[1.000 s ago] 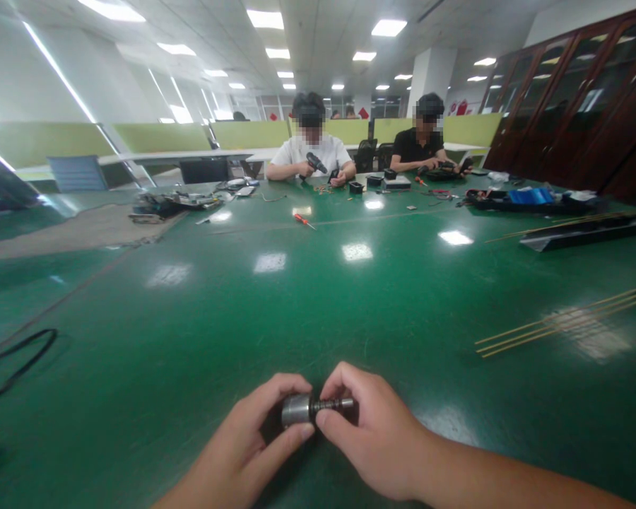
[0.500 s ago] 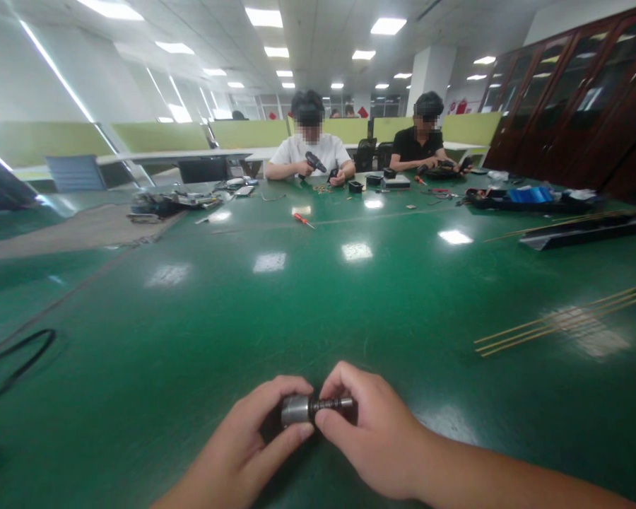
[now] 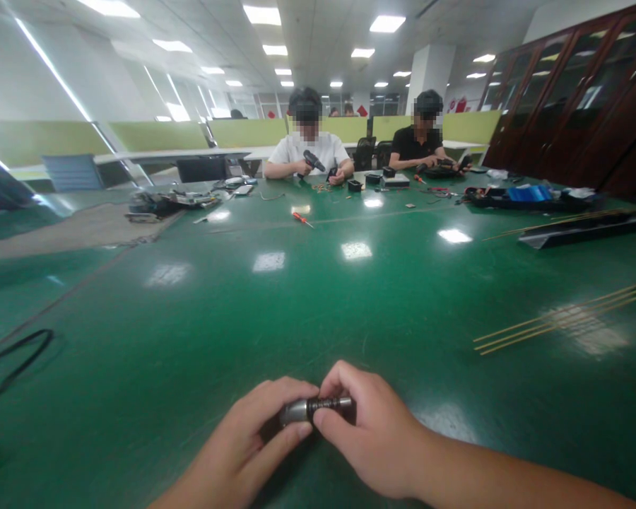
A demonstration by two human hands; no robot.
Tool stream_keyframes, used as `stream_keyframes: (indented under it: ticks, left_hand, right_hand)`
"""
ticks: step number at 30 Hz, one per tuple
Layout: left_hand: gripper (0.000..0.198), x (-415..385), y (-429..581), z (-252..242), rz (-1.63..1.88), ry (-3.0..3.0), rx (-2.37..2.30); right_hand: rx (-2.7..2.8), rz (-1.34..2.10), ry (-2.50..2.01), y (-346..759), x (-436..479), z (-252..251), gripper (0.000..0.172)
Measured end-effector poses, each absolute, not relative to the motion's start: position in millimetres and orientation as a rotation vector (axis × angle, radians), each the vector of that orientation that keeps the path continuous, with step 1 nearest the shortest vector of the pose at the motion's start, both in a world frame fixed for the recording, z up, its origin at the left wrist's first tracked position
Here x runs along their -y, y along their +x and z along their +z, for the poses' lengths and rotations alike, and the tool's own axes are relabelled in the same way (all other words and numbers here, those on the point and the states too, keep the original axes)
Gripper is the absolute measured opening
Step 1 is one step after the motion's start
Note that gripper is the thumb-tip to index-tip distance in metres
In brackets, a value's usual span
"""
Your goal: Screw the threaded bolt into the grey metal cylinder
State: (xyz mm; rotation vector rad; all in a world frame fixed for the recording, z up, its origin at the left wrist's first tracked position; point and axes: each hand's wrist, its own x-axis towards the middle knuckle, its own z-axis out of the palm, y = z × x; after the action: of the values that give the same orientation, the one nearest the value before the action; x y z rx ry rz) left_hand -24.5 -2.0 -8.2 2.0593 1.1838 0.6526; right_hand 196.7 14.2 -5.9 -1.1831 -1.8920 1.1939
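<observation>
Left thumb and forefinger have slid slightly closer to the right hand since half a second ago, so less of the steel cylinder (image 3: 297, 410) shows and its end looks narrower. The right hand (image 3: 381, 431) is almost where it was.

Take that cylinder as the middle of a clock, with twelve toward the top of the view. It sits low in the view above the green tabletop (image 3: 275, 311), lying sideways between the hands; whether it touches the surface I cannot tell. The left hand (image 3: 238, 438), at eight o'clock, pinches it between forefinger on the far side and thumb on the near side. The right hand, at four, pinches the ribbed shaft (image 3: 342, 402) between thumb and forefinger, the smooth tip pointing to three o'clock into the curled palm. Its other fingers are hidden.

Thin brass-coloured rods (image 3: 519, 326) lie between two and three o'clock, and a black metal channel (image 3: 567, 232) farther off at two. A black cable (image 3: 37, 346) bends near nine. Just left of twelve, well apart from the hands, rests a screwdriver (image 3: 299, 217) with a red handle. Beyond it at twelve, a co-worker in a white shirt (image 3: 321, 148) holds a power drill (image 3: 312, 160); at one sits another in a black shirt (image 3: 414, 145).
</observation>
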Motion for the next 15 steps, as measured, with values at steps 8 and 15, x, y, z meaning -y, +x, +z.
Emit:
stream_keyframes:
  ticks: [8, 15]
  left_hand:
    - [0.033, 1.0, -25.8, -10.3, 0.629, 2.067, -1.193]
    - [0.036, 5.4, -30.4, -18.3, 0.69, 2.06, -1.333]
  right_hand:
    - [1.887, 1.191, -1.177, 195.9, -15.0, -7.8, 0.004]
    - [1.888, 1.185, -1.192, 196.1, -14.1, -9.9, 0.006]
